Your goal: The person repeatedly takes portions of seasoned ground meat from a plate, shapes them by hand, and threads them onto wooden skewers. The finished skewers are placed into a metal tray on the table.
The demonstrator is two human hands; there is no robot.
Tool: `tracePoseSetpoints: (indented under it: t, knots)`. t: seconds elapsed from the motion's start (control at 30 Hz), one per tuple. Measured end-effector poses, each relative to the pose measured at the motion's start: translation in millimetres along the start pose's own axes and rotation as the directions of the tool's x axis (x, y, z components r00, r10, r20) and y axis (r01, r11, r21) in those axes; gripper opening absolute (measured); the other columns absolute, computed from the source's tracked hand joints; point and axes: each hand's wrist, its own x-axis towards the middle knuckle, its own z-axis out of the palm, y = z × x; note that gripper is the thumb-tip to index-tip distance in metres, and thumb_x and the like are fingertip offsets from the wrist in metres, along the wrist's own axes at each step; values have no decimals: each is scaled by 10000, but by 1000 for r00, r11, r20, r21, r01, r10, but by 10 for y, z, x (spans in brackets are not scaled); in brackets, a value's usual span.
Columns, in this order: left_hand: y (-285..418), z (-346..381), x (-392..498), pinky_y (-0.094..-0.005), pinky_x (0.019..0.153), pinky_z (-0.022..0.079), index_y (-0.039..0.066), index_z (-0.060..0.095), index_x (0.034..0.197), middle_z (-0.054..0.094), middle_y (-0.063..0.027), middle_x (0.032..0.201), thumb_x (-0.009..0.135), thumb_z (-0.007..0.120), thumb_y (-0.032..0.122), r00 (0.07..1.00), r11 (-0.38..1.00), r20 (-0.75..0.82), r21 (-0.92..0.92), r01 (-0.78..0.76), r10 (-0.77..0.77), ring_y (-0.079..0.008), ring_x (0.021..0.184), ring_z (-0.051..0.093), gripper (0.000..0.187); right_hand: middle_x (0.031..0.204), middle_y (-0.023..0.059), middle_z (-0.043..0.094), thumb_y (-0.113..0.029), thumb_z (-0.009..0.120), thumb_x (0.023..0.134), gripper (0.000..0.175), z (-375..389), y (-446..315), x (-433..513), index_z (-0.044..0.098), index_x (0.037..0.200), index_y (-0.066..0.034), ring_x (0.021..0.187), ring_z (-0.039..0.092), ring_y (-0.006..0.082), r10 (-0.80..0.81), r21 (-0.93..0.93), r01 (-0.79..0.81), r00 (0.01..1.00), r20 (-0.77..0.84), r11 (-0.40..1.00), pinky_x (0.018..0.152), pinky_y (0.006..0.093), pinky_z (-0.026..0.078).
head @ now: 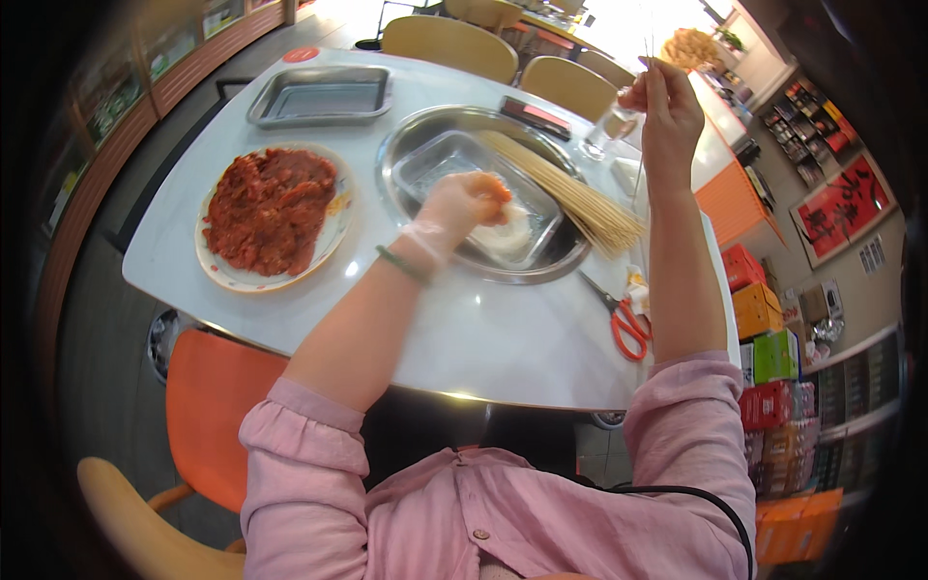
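My left hand (460, 206), in a thin clear glove, is closed around the end of a strand of pale sausage casing (507, 235), over a rectangular metal tray (544, 232); its fingertips look reddish-orange. The tray sits in a round steel basin (399, 138), with a bundle of bamboo skewers (565, 188) lying across the right side. My right hand (667, 101) is raised at the upper right, its fingers pinching thin skewers (647, 43). A patterned plate (330, 250) of red marinated meat (268, 210) stands left of the basin.
An empty-looking metal tray (319, 98) stands at the back left. Red-handled scissors (627, 326) lie at the near right beside a crumpled wrapper (638, 290). A drinking glass (594, 141) and a dark case (536, 116) stand behind the basin. Chairs (217, 413) surround the table.
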Motion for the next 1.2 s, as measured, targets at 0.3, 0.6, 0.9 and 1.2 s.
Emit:
tracePoseSetpoints:
  t: [0.3,0.6,0.9,1.2]
  knots:
    - [-85,20,-55,-256,706,534,-14,674,960,673,-79,874,852,580,-28,1000,998,-20,-57,3,-5,-148,756,667,144,817,13,566,-129,504,1014,247,-640,-236,-638,611,1167,32,690,559,78,147,151,-104,938,-313,983,662,243,543]
    - [-48,-33,-30,-285,784,589,-2,659,992,674,-100,1003,892,597,-54,999,999,-3,-10,41,-41,-197,868,686,128,832,-2,531,-99,483,1017,265,-686,-380,-665,607,1212,31,711,514,71,134,208,-83,960,-245,975,701,236,501]
    - [13,-56,-41,-284,781,586,-3,661,1001,672,-96,1000,895,610,-35,1000,999,-13,-31,20,-20,-199,858,690,123,836,-1,526,-106,474,1020,264,-632,-395,-630,603,1211,23,731,515,72,176,283,-108,957,-230,953,712,233,492]
    - [72,-35,-89,-276,789,578,7,667,993,672,-84,987,901,603,-31,999,998,-28,-46,34,-35,-189,853,692,118,822,0,524,-117,461,1026,243,-734,-516,-640,611,1151,26,698,510,76,137,292,-41,938,-318,956,685,233,485]
